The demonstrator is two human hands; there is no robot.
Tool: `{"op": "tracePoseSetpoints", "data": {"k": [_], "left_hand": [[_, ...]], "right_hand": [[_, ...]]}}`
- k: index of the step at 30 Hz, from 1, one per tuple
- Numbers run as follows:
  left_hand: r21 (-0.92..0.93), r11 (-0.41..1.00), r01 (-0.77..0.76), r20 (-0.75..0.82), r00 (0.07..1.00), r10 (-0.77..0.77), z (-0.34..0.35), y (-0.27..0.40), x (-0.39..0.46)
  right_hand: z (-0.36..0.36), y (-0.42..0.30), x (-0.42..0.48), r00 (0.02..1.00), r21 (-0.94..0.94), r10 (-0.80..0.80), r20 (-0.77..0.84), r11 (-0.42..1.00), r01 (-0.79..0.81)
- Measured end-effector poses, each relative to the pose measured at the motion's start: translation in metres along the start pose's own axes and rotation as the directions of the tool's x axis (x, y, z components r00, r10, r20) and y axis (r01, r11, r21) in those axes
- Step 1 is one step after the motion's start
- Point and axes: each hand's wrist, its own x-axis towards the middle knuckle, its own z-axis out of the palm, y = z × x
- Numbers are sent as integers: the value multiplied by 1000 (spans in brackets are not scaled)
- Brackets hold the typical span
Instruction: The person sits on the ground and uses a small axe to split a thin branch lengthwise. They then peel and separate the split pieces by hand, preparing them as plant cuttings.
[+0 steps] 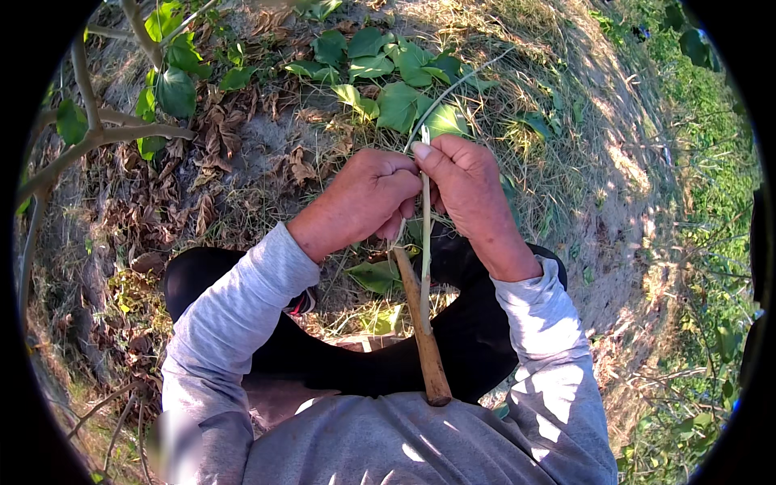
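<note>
My left hand is closed around a thin strip, which looks like peeled bark or a slender stem that arcs up to the right. Close against it, my right hand pinches the upper part of a pale, peeled stick between thumb and fingers. The stick's lower end lies against a thicker wooden handle, which rests across my lap and points away from me. Whether a blade sits at the handle's far end is hidden. Thin fibres hang below my left hand.
Broad green leaves lie on the ground beyond my hands, with dry grass to their right. Bare branches reach in from the left above dry brown leaves. My legs in black trousers are bent around the near ground. Green plants grow at right.
</note>
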Motion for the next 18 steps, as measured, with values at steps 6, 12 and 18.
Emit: {"op": "tracePoseSetpoints", "data": {"k": [6, 12, 18], "left_hand": [[-14, 999, 36, 33, 999, -35, -3, 1, 1], [1, 998, 60, 16, 998, -60, -3, 1, 2], [140, 987, 81, -17, 997, -79, 0, 0, 2]], "right_hand": [[-2, 4, 0, 1000, 44, -6, 28, 999, 5], [-1, -8, -1, 999, -60, 43, 1, 997, -42], [-1, -8, -1, 989, -294, -141, -49, 948, 121]]}}
